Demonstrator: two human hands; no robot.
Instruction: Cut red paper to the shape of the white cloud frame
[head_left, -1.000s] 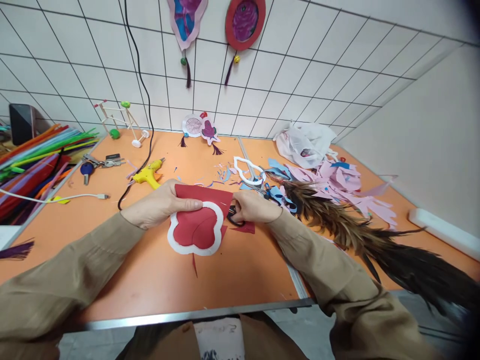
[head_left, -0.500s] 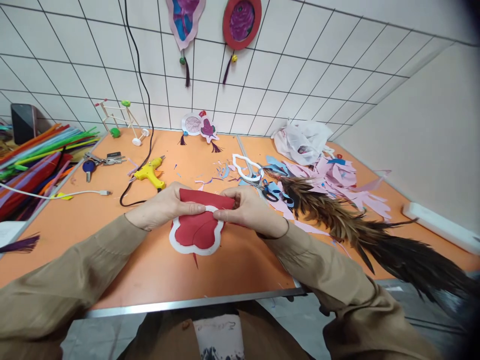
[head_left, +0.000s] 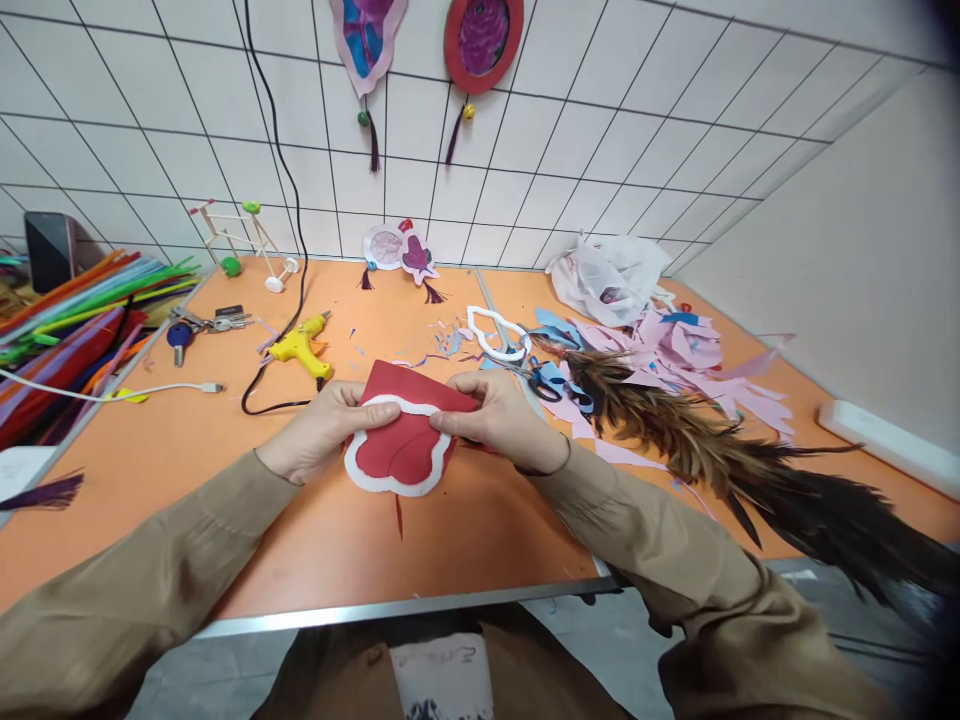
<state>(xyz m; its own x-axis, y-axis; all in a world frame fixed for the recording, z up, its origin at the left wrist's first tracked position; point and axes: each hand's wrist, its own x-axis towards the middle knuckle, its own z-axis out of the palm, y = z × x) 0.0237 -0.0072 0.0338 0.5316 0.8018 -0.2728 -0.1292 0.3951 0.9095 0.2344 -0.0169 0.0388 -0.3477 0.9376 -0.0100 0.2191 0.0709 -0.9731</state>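
A red foam or paper sheet [head_left: 397, 380] is held up over the near middle of the table, with a white scalloped frame [head_left: 394, 487] lying on its face. My left hand [head_left: 330, 425] is closed on the left side, thumb pressed on the frame's upper edge. On the right, my right hand [head_left: 495, 415] pinches sheet and frame together, its thumb on the frame near the other thumb. A curved line crosses the red area inside the frame. Below, a thin red sliver [head_left: 399, 518] lies on the table. Fingers behind the sheet are hidden.
A yellow glue gun [head_left: 301, 348] with a black cord lies left of centre. Scissors [head_left: 546, 380], a white cut-out ring [head_left: 495, 333], paper scraps [head_left: 682, 345] and brown feathers [head_left: 675, 430] spread to the right. Pipe cleaners [head_left: 75, 310] and keys [head_left: 180, 335] lie left.
The sheet has turned and tilted, so more of its red upper part shows above the frame. My left hand has shifted slightly down and left; both thumbs still press the frame.
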